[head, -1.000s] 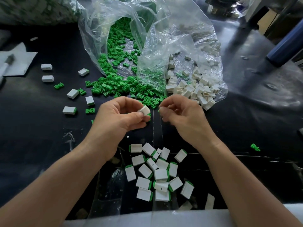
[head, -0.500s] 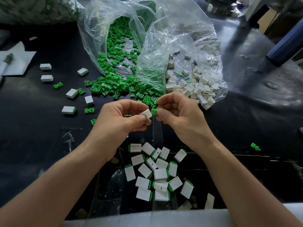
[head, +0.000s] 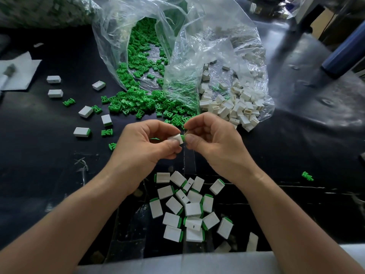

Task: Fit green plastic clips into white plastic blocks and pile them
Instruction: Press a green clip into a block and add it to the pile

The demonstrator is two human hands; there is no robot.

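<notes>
Clip (head: 182, 137) is at the right end of white block (head: 175, 139), touching it, looks partly seated; block's long axis runs roughly left-right between the two hands; left hand (head: 146, 149) pinches the block between thumb and fingers; right hand (head: 213, 144) pinches the clip, thumb close behind it; so the push goes right-to-left along that axis, right hand driving, left bracing; both are held in the air above black table (head: 49, 175); finished pile (head: 189, 208) lies below the hands, nearer the body, room to drop there; loose green clips (head: 138, 103) and bag of white blocks (head: 227, 42) lie beyond the hands.
</notes>
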